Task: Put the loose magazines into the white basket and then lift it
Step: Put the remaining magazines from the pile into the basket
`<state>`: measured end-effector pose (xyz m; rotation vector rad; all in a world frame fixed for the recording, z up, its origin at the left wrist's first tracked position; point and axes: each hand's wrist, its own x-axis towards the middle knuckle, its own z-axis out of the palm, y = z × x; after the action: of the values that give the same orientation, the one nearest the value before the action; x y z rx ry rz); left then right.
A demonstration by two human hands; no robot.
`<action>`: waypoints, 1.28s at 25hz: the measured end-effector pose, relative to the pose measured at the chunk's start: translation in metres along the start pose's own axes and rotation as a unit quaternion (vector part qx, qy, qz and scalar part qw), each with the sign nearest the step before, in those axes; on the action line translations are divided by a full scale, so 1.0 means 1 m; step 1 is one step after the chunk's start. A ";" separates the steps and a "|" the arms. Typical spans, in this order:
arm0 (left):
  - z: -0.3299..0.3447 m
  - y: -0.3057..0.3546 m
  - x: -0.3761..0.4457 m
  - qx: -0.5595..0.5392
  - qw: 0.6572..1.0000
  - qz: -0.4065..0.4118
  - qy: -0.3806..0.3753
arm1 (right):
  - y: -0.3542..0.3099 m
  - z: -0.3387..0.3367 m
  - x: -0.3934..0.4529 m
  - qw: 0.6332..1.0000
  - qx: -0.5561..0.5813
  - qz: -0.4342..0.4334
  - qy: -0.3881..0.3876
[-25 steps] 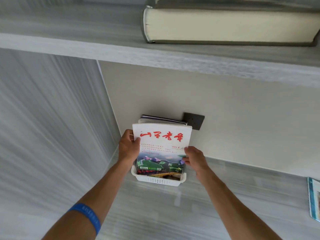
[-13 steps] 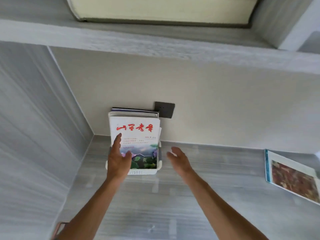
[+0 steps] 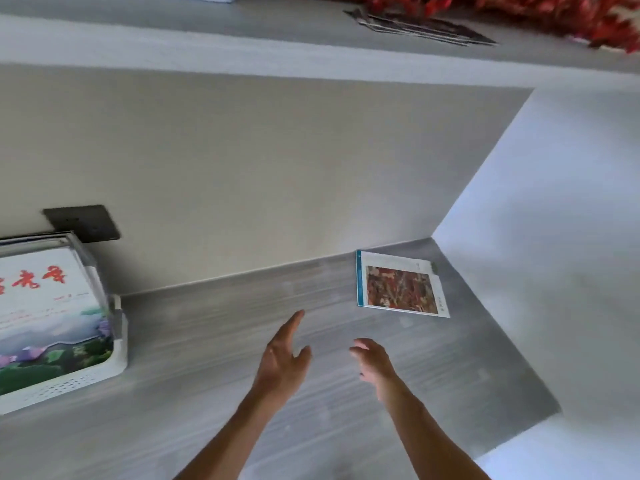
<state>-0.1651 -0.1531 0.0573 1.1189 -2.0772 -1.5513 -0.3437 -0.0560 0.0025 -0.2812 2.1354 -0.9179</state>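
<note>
White perforated plastic forms the basket (image 3: 86, 375), which is seen far to the left of the left hand (image 3: 282, 358), standing on the grey wood-grain shelf (image 3: 207, 341) at the left edge of the view. Several magazines (image 3: 45, 306) are stood upright in it, the front one showing red characters on a white cover above a picture of green leaves and purple flowers. One loose magazine (image 3: 398, 285) is seen lying flat on the shelf beyond and to the right of the right hand (image 3: 372, 362), near the back corner; it has a teal spine edge and a reddish picture on its cover. It is touched by neither hand.

Both hands are held above the shelf, side by side and a little apart, between the basket and the loose magazine. The left hand is held out with its fingers straight and together, the thumb spread to the side, and nothing is held in it. The right hand is empty too, its fingers loosely curled.

Behind the basket, well to the left of both hands, a dark wall plate (image 3: 83, 223) is fixed to the beige back wall (image 3: 277, 168). Above the hands, an upper shelf (image 3: 242, 53) is seen, on which a dark flat stack of printed matter (image 3: 422, 27) and red foliage (image 3: 554, 12) are lying.
</note>
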 end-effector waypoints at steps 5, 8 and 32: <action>0.109 0.049 0.045 0.063 0.995 -0.050 -0.056 | 0.044 -0.119 0.049 0.998 -0.001 0.017 0.058; 0.157 0.065 0.069 0.142 0.985 -0.042 -0.093 | 0.061 -0.176 0.087 0.997 -0.006 0.021 0.077; 0.176 0.063 0.104 0.304 0.949 -0.019 -0.082 | 0.057 -0.205 0.211 0.985 -0.109 0.114 0.064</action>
<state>-0.3725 -0.1066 0.0304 1.2526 -2.7697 -1.0592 -0.6303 -0.0071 -0.0689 -0.0842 2.3320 -0.5859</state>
